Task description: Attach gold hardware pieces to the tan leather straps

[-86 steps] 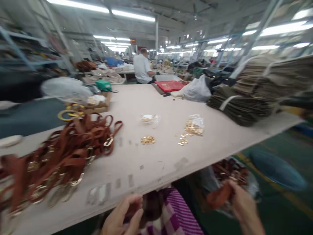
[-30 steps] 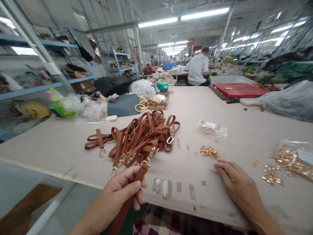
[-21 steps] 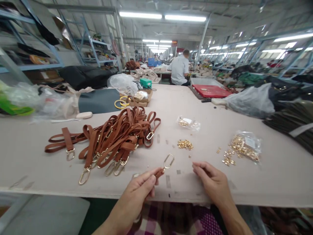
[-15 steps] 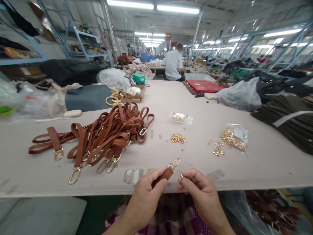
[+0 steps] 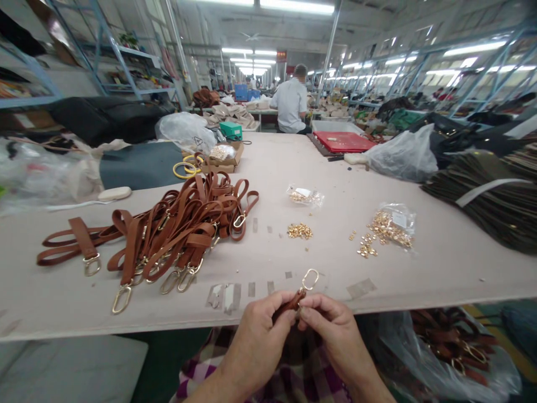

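Note:
My left hand point(image 5: 268, 324) is closed around the end of a brown leather strap point(image 5: 296, 299). From that end a gold oval snap hook point(image 5: 311, 279) sticks out above the table edge. Thumb and fingertips of my right hand point(image 5: 327, 322) pinch a small gold metal piece against the strap end; the fingers mostly hide it. Beyond my hands lies a small heap of gold fittings point(image 5: 300, 230). More gold fittings point(image 5: 367, 246) lie loose to the right, beside an open clear bag point(image 5: 394, 224) of them.
A pile of brown leather straps point(image 5: 184, 224) with gold hooks covers the table's left part. Farther back are a second small bag point(image 5: 305, 196), a cardboard box point(image 5: 226, 159) and a red tray point(image 5: 342, 141). Dark stacked pieces point(image 5: 482, 196) stand right. A person sits ahead.
My right hand has moved left to the strap, bringing the small gold piece against its end. The strap end has turned, so the hook points up. The view has shifted slightly.

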Action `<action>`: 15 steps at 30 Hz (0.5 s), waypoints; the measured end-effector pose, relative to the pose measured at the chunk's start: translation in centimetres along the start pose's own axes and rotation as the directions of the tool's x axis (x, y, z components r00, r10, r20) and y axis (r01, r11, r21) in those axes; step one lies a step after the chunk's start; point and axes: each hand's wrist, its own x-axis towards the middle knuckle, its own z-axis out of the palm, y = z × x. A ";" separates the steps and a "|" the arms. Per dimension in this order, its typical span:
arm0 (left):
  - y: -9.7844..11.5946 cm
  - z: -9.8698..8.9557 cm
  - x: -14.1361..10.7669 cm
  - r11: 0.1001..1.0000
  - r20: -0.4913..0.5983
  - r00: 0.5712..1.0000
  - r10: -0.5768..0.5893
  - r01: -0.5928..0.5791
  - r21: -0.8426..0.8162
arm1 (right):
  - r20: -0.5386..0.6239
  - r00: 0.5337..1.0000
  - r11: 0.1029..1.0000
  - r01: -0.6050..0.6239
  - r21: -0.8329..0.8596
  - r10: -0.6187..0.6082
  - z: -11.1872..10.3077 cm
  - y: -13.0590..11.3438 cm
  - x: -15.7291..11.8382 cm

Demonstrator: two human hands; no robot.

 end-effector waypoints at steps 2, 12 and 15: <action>-0.5 0.0 0.0 0.998 0.022 1.000 0.021 -0.022 0.057 | 0.018 1.000 1.000 0.004 0.027 -0.004 0.2 0.0 -0.1; -2.1 -0.6 -0.1 0.983 0.102 0.990 0.093 -0.107 0.146 | 0.044 0.999 0.991 -0.027 0.134 0.022 0.8 0.4 -0.8; -2.1 -0.5 0.0 0.981 0.113 0.986 0.124 -0.139 0.135 | 0.069 0.998 0.979 -0.027 0.202 0.014 0.7 0.3 -0.7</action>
